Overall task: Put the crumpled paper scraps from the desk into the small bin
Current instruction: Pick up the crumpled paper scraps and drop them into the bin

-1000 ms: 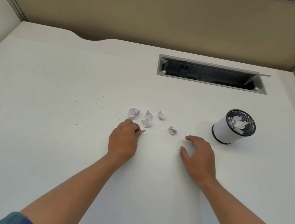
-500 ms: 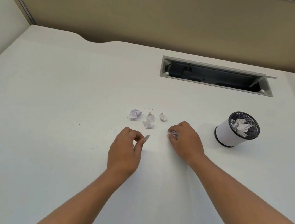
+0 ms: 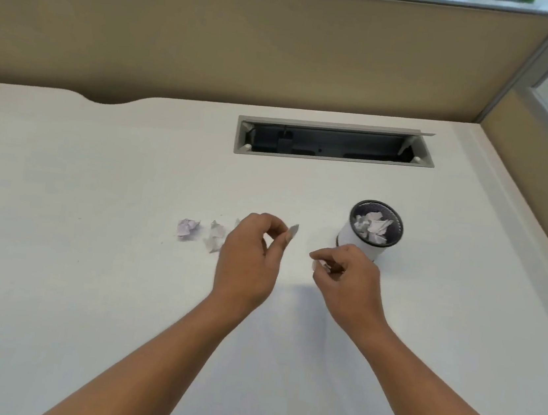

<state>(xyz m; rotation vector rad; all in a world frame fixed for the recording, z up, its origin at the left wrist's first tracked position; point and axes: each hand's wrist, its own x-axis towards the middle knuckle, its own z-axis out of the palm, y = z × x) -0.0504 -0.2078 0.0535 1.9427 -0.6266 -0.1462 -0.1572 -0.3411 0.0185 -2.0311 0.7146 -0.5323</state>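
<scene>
My left hand (image 3: 249,259) is raised over the white desk (image 3: 83,287) and pinches a small paper scrap (image 3: 292,232) between thumb and fingers. My right hand (image 3: 347,283) hovers just in front of the small bin (image 3: 355,239), fingers closed on a crumpled scrap (image 3: 320,266). The bin is white with a black mesh rim and holds crumpled paper (image 3: 373,228). Left of my left hand, crumpled scraps (image 3: 188,228) (image 3: 215,237) lie on the desk; one more is partly hidden behind that hand.
An open cable tray (image 3: 334,144) is set into the desk behind the bin. Beige partition walls (image 3: 250,49) close off the back and right side. The desk's right edge runs near the bin.
Both hands have lifted off the desk and moved right toward the bin. My right hand took the scrap it was reaching for. The camera view tilted upward.
</scene>
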